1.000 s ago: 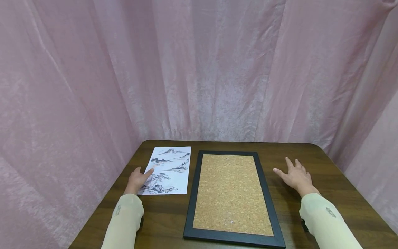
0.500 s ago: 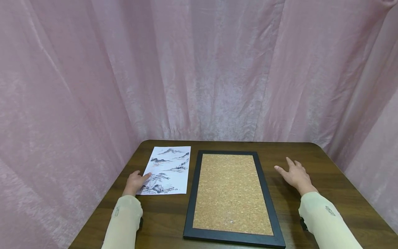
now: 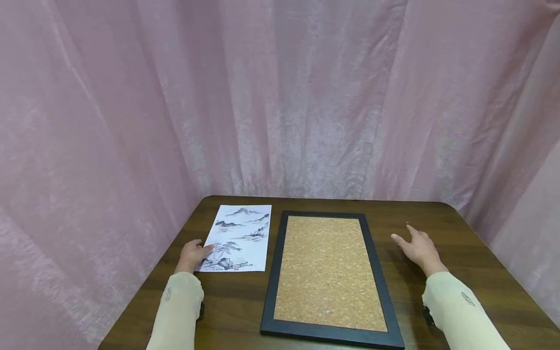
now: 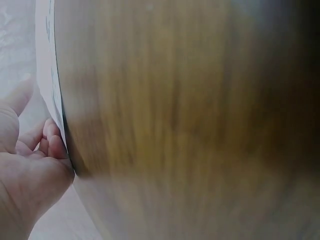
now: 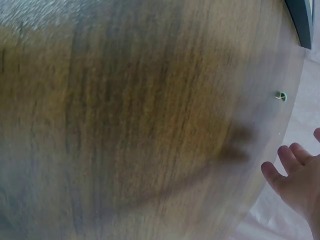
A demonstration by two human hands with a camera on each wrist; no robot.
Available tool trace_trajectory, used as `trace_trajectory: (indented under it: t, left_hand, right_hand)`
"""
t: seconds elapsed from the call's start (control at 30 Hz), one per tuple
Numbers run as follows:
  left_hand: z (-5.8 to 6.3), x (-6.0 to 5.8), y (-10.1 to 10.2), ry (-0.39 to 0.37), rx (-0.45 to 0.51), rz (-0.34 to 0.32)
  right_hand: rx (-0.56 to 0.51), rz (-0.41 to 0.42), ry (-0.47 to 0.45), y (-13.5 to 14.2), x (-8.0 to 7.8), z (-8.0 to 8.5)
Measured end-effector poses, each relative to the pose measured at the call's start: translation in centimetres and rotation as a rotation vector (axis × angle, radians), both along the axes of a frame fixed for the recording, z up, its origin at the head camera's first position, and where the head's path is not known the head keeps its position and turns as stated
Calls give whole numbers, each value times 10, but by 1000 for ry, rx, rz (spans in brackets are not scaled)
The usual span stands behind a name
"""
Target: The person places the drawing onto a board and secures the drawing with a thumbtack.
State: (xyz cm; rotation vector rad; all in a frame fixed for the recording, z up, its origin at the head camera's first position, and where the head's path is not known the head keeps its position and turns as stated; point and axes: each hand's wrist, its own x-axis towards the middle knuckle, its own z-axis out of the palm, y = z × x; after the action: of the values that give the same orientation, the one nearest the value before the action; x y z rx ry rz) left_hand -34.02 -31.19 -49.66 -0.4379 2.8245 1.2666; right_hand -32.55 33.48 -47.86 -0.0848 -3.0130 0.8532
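Note:
A white sheet printed with an ink landscape (image 3: 240,231) lies on the table's left side. My left hand (image 3: 191,253) is at its lower left edge, the thumb overlapping the sheet. In the left wrist view the fingers (image 4: 56,145) bend right at the paper's edge, and the thumb stands apart from them. To the right of the sheet lies a cork board (image 3: 330,272) in a black frame. My right hand (image 3: 421,252) hovers over the table right of the board, fingers spread and holding nothing. A small green-and-gold piece (image 5: 281,96) lies beyond its fingertips.
The brown wooden table (image 3: 232,311) has rounded far corners. Pink curtains (image 3: 323,97) hang behind it and along both sides. A black corner of the frame (image 5: 300,25) shows at the top of the right wrist view.
My left thumb has drawn in and lowered over the sheet's edge. The right hand's fingers have come closer together, pointing farther forward. Sheet and board lie as before; the head view has shifted slightly.

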Motion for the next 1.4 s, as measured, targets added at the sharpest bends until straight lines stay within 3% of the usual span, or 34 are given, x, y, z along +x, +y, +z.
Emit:
trace_trajectory:
  t: [0.33, 0.63, 0.9, 1.27, 1.4]
  left_hand:
    - [8, -8, 15, 46, -88, 35]
    - [0, -3, 9, 72, -81, 87]
    - [-4, 1, 9, 79, -100, 70]
    - [-1, -4, 9, 83, -93, 64]
    - [-2, -5, 7, 80, -96, 56]
  right_hand:
    - [-90, -39, -18, 10, -9, 4]
    - [-85, -18, 8, 2, -10, -7]
    - [-51, -40, 0, 0, -7, -19]
    - [-36, -124, 15, -2, -11, -19]
    - [-35, -114, 13, -2, -11, -16]
